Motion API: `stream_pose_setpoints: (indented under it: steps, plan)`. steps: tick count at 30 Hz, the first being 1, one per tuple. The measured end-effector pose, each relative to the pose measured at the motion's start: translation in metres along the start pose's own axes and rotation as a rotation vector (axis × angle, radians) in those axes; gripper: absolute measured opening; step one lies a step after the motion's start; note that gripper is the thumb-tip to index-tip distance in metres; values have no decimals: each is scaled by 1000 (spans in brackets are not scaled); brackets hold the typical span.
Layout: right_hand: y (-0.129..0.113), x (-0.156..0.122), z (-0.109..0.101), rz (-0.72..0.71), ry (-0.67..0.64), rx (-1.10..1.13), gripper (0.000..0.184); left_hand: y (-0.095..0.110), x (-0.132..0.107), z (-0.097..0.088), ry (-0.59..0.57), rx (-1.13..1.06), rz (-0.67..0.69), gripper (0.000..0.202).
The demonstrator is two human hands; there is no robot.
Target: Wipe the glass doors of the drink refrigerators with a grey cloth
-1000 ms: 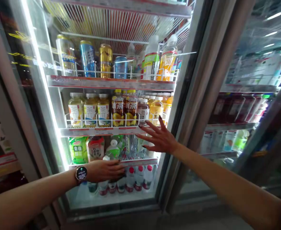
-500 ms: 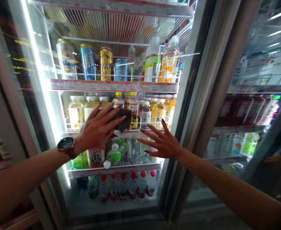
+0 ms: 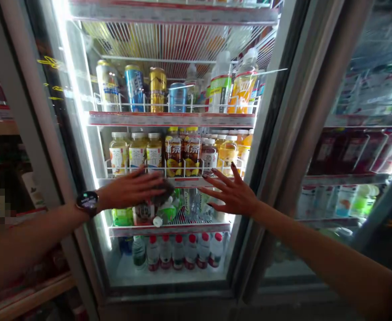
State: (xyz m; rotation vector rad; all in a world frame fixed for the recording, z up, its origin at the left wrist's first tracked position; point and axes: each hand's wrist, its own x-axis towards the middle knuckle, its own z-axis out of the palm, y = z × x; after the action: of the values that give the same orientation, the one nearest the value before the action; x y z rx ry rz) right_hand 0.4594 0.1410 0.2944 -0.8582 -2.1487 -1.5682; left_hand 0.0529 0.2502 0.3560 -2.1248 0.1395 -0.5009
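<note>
My left hand (image 3: 129, 189), with a dark watch (image 3: 87, 201) on its wrist, is pressed over a dark cloth (image 3: 164, 191) at the glass of a lit drinks fridge. Motion blurs both hand and cloth, and the fingers partly cover the cloth. To the right, my right hand (image 3: 232, 194) rests with spread fingers at the same glass, holding nothing. Behind the glass, iced tea bottles with yellow caps (image 3: 191, 154) stand on the middle shelf. A green-labelled bottle (image 3: 166, 214) lies tilted on the shelf below.
Cans (image 3: 134, 89) and larger bottles stand on the upper shelf. Red-capped bottles (image 3: 178, 252) line the bottom. A metal door frame (image 3: 292, 133) runs along the right, with another fridge of drinks beyond it. Wooden shelves (image 3: 29, 296) stand at left.
My left hand has moved down with the cloth, from the middle shelf's bottles toward the shelf below. My right hand stays at about the same place. The view has shifted slightly.
</note>
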Motion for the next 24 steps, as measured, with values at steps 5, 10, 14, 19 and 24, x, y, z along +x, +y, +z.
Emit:
stream_pose_setpoints:
  steps: [5, 10, 14, 19, 24]
  plan:
    - [0, -2, 1, 25, -30, 23, 85, -54, 26, -34, 238, 137, -474, 58]
    - [0, -1, 1, 12, -12, -4, 81, 28, -3, 13, 121, 44, -343, 58]
    - [0, 0, 1, 6, -14, -14, 83, 104, -54, 50, -60, -64, 45, 48]
    - [-1, 0, 2, -2, 12, 10, 81, 78, -77, 29, -99, -81, 198, 47]
    - [-1, 0, 1, 12, 2, 37, 85, -35, -40, -30, 18, 75, -207, 58]
